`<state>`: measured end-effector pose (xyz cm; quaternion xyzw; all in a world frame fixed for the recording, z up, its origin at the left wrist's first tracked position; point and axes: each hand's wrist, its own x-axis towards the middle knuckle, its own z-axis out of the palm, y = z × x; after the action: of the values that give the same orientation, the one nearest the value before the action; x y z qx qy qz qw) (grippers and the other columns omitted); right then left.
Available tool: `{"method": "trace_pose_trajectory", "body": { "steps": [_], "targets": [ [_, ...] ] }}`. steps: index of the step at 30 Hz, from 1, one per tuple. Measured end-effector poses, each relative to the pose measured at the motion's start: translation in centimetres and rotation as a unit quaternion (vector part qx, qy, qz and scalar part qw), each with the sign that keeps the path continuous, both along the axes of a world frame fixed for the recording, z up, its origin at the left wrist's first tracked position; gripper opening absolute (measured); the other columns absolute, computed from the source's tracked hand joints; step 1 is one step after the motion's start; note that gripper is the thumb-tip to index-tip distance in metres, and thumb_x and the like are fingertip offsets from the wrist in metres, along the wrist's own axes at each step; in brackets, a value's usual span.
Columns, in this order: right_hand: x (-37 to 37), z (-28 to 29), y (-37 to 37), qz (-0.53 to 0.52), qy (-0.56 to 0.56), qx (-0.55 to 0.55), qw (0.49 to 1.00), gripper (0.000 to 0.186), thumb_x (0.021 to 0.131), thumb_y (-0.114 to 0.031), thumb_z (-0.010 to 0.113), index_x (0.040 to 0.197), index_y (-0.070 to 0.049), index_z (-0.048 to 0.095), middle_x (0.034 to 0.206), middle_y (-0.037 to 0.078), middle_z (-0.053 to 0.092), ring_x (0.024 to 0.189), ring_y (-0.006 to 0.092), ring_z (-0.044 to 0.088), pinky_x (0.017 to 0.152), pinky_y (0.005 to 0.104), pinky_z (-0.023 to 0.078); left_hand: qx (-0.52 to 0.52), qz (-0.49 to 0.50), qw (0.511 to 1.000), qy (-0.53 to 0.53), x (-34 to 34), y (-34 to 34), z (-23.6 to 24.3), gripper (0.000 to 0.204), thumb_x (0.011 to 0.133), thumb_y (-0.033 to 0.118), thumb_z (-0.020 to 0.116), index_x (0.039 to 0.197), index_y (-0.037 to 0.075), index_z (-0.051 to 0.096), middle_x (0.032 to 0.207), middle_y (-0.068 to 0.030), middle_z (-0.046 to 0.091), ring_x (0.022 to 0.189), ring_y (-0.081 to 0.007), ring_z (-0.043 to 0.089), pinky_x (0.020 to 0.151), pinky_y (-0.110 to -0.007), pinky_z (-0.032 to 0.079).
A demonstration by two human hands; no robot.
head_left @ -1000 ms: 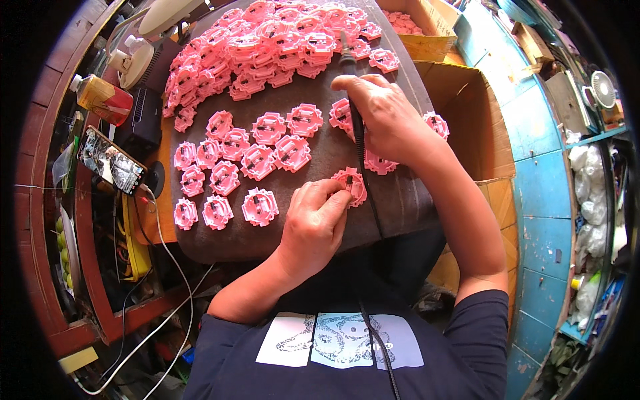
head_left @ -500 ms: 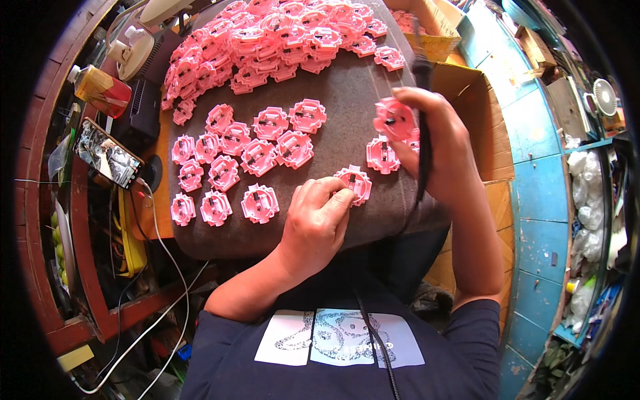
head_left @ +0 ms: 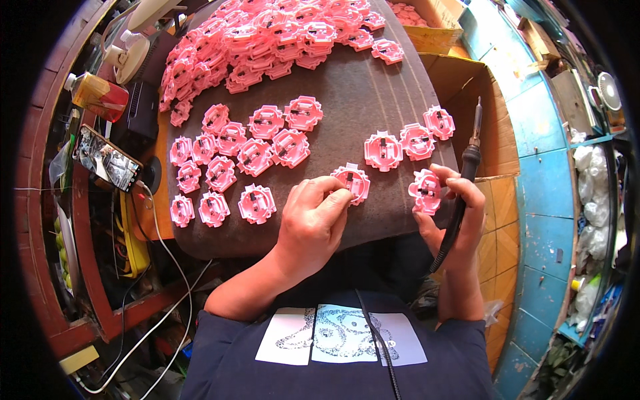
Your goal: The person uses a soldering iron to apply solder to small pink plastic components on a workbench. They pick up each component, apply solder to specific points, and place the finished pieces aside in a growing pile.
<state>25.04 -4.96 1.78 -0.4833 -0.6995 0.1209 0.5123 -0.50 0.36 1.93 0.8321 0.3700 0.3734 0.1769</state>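
My left hand (head_left: 310, 217) is closed at the table's front edge, its thumb and finger pinching the side of a round pink plastic part (head_left: 355, 185) with a black piece inside. Farther right, my right hand (head_left: 467, 217) holds a soldering iron (head_left: 471, 155) with its tip pointing up and away. The same hand grips another pink plastic part (head_left: 427, 192) between thumb and fingertips, near the table's right edge. Just beyond it lie three more such parts in a slanting row, the nearest being a pink part (head_left: 383, 151).
Several pink parts (head_left: 255, 157) are spread over the left of the dark table (head_left: 347, 100), and a large heap (head_left: 267, 40) covers its far end. A cardboard box (head_left: 490, 100) stands beyond the right edge. At left are a phone (head_left: 107, 159) and a bottle (head_left: 100, 95).
My right hand has come down and nearer with the iron and pink part, uncovering the row of parts behind. My left hand has stayed on its part.
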Motion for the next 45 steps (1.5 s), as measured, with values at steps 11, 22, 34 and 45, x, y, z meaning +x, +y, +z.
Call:
{"method": "trace_pose_trajectory", "body": {
  "steps": [11,22,34,45],
  "targets": [
    [-3.8,-0.8,-1.1,-0.004,-0.002,0.002,1.0,0.063,0.083,-0.015,0.09,0.132,-0.003,0.051,0.122,0.027,0.067,0.101,0.0408,0.069,0.088,0.0479,0.057,-0.04,-0.034,0.992,-0.113,1.9,1.1,-0.4,0.039,0.088,-0.012,0.066,0.125,0.0,0.064,0.127,-0.0215,0.065,0.111,-0.0418,0.067,0.093,-0.046,0.056],
    [-7.3,-0.7,1.5,0.04,-0.032,-0.014,0.999,0.071,0.085,-0.014,0.088,0.143,-0.002,0.05,0.133,0.022,0.066,0.096,0.0351,0.069,0.083,0.044,0.057,0.004,-0.053,0.998,0.013,-1.7,-1.2,0.0,0.048,0.076,-0.003,0.075,0.123,0.004,0.065,0.129,-0.018,0.062,0.114,-0.0374,0.063,0.094,-0.048,0.053],
    [-6.4,-2.5,0.9,0.039,-0.017,0.052,0.998,0.052,0.085,0.01,0.077,0.131,-0.004,0.056,0.104,0.02,0.069,0.083,0.0337,0.071,0.069,0.0418,0.058,0.039,-0.02,0.999,0.025,-0.8,-0.5,0.0,0.03,0.081,0.013,0.086,0.105,0.004,0.071,0.121,-0.0143,0.068,0.108,-0.0345,0.065,0.093,-0.047,0.052],
    [-6.9,-1.6,1.5,0.061,-0.036,0.072,0.995,0.038,0.089,0.01,0.074,0.123,-0.002,0.061,0.098,0.02,0.07,0.08,0.0307,0.071,0.069,0.0373,0.058,0.045,-0.023,0.999,0.007,-1.1,-0.2,-0.3,0.029,0.081,0.005,0.084,0.106,0.002,0.07,0.123,-0.0162,0.068,0.112,-0.037,0.065,0.095,-0.047,0.053]
  ]
}}
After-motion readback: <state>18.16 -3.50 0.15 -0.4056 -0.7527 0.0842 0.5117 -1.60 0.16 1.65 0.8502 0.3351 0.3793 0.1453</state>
